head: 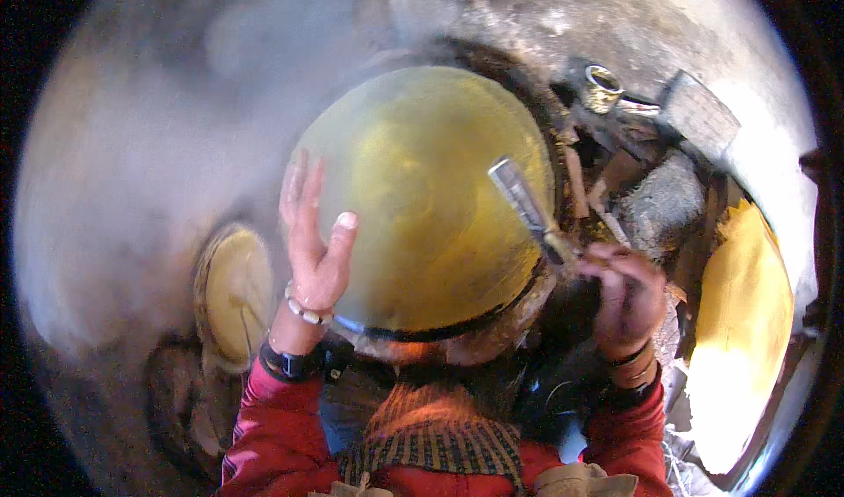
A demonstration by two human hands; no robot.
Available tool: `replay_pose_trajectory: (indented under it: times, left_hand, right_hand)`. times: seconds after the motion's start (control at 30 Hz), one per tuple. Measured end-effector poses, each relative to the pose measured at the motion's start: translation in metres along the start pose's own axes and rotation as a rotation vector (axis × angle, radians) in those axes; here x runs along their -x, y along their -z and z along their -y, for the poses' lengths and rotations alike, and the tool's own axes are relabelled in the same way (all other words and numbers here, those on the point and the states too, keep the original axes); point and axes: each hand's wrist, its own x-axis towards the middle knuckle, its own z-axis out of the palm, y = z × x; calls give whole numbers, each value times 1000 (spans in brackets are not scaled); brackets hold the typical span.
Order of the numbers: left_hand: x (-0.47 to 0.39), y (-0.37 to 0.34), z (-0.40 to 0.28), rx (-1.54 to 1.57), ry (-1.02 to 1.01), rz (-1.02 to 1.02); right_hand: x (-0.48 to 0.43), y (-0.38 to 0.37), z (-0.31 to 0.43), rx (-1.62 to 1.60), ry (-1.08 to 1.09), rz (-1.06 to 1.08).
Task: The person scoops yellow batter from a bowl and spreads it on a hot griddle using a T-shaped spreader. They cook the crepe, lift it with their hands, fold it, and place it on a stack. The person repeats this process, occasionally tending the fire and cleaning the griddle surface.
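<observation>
A large round pan or griddle (422,207) with a glossy yellow surface sits over a hearth, and an orange glow shows under its near edge. At its left side is my left hand (313,240), holding nothing, with fingers raised and thumb apart. My right hand (623,296), blurred, is beside the pan's right rim. It grips a short tool (521,190) with a flat, greyish metal-looking end that points up and left over the pan. The exact kind of tool is too blurred to tell.
Smoke or steam (198,121) hazes the left. There, a round vessel (234,292) holds pale yellow contents and a thin handle. At right lie firewood pieces (573,174), a metal can (601,89), a grey lump (666,197) and a large yellow sheet (742,299) with a ragged edge.
</observation>
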Motion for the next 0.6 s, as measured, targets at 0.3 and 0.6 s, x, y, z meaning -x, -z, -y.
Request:
replay_pose_trajectory:
  times: [0.3, 0.6]
  left_hand:
    - [183, 79, 15, 179, 493, -100]
    - [260, 82, 14, 205, 376, 33]
  right_hand:
    - [0, 10, 47, -542, -300, -372]
    - [27, 19, 74, -787, -474, -443]
